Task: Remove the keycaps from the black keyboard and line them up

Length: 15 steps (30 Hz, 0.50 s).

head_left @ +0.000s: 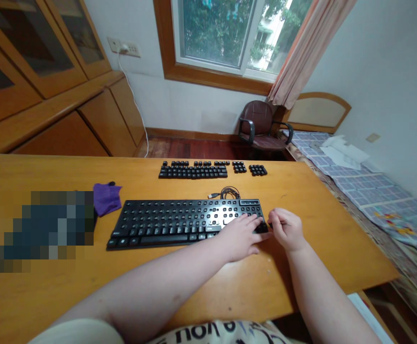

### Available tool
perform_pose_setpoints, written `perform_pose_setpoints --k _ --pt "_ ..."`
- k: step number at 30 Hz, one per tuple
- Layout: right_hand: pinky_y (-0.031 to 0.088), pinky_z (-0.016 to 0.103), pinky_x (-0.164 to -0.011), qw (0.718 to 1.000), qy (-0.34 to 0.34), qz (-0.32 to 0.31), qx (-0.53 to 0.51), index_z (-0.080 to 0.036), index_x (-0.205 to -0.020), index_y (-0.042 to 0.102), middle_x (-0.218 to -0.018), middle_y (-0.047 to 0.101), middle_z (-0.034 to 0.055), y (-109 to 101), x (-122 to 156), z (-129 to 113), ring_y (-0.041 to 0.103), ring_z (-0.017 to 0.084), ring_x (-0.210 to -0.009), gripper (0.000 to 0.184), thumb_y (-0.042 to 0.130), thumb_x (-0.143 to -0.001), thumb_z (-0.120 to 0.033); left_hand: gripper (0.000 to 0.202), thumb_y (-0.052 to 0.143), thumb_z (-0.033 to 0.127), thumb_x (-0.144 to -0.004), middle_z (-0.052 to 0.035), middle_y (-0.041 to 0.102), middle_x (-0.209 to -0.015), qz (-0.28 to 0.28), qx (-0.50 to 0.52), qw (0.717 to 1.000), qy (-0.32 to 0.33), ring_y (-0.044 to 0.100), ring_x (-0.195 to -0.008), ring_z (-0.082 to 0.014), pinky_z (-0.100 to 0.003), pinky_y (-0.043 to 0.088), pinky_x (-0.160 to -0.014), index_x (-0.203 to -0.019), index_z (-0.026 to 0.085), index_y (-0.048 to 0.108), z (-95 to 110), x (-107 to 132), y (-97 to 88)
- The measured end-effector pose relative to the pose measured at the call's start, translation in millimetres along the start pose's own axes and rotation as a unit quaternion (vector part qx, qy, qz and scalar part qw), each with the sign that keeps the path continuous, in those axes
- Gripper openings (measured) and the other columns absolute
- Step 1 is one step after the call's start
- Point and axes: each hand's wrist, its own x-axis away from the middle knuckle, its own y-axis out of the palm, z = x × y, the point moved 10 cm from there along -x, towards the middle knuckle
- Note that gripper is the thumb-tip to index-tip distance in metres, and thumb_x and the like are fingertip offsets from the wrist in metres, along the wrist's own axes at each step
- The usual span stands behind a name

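A black keyboard [172, 222] with most keycaps removed lies on the wooden table [229, 286]. My left hand [242, 236] rests flat on its right end, fingers stretched over the number-pad area. My right hand [285, 229] is just off the keyboard's right edge, fingers curled in a pinch on something small and dark that I cannot make out. The removed black keycaps [194, 170] are laid out in rows at the table's far edge, with two smaller groups [257, 169] to their right. The keyboard's coiled cable [228, 192] lies behind it.
A purple cloth [107, 198] sits left of the keyboard next to a blurred-out patch. A brown chair [261, 126] stands beyond the table under the window. Wooden cabinets line the left wall; a bed [373, 191] runs along the right.
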Motion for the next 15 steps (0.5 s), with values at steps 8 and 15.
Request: perform_pose_setpoints --k 8,15 --pt "0.035 0.025 -0.051 0.999 -0.040 -0.030 -0.015 -0.019 -0.060 0.047 -0.054 0.045 0.0003 3 -1 -10 0.044 0.011 -0.050 0.027 0.042 -0.087 -0.014 0.055 0.050 0.051 -0.082 -0.0115 0.035 -0.142 0.000 0.007 1.000 0.003 0.033 -0.130 -0.0282 -0.042 0.025 -0.104 -0.133 0.032 0.039 0 0 0.0" --pt "0.034 0.025 -0.050 0.997 -0.057 -0.050 0.029 -0.020 -0.061 0.047 -0.054 0.045 0.0005 4 -1 -16 0.044 0.012 -0.049 0.026 0.042 -0.086 -0.017 0.055 0.051 0.050 -0.082 -0.0106 0.035 -0.142 0.000 0.005 1.000 0.006 0.032 -0.130 -0.0274 -0.041 0.024 -0.105 -0.132 0.032 0.040 0 1 2.6"
